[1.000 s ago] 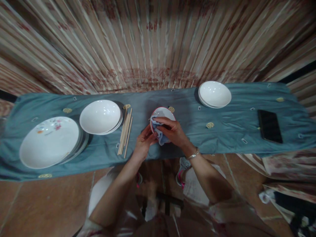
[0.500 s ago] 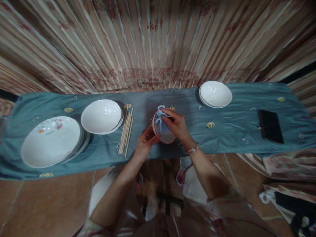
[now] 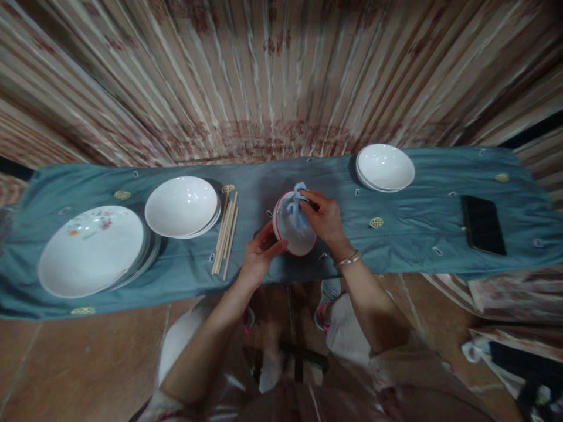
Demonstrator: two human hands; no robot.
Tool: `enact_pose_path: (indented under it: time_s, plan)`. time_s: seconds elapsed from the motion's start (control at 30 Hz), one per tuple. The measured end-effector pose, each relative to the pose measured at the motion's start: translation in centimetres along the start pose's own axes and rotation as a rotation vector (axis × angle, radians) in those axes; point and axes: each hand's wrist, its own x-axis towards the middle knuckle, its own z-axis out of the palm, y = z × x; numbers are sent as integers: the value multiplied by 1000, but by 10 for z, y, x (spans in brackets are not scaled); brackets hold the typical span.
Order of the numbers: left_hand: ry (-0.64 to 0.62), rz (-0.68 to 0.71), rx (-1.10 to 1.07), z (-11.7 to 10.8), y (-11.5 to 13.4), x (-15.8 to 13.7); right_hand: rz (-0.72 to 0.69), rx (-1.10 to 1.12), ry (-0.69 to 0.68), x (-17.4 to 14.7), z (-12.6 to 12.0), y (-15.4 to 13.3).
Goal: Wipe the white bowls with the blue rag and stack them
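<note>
A small white bowl with a red rim (image 3: 301,241) is tilted in front of me above the cloth-covered table. My left hand (image 3: 260,252) grips its left side, with the thumb over the near rim. In my right hand (image 3: 324,218) a light blue cloth (image 3: 298,212) is pinched between thumb and fingers. Part of the cloth hangs into the bowl and part bunches over its far right rim. The underside of the bowl is hidden.
Left of the bowl lie several wooden chopsticks (image 3: 226,234), then stacked white bowls (image 3: 181,208) and a stack topped by a large floral bowl (image 3: 90,252). On the right are more stacked bowls (image 3: 385,167) and a black phone (image 3: 482,225). A pleated curtain (image 3: 281,88) hangs behind the table (image 3: 325,176).
My right hand has moved slightly right with the cloth, along the bowl's far rim, uncovering more of its inside. My left hand keeps its hold on the bowl.
</note>
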Motion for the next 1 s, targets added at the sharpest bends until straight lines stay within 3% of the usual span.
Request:
enact_pose_path:
  time_s: [0.53, 0.77, 1.0]
  plan:
    - [-1, -12, 8, -2, -1, 1, -62, -309, -21, -17, -11, 10]
    - [15, -20, 4, -3, -2, 2, -61, -417, -86, -22, -17, 13]
    - [2, -16, 19, 0, 1, 2, -161, -504, -165, -28, -23, 20]
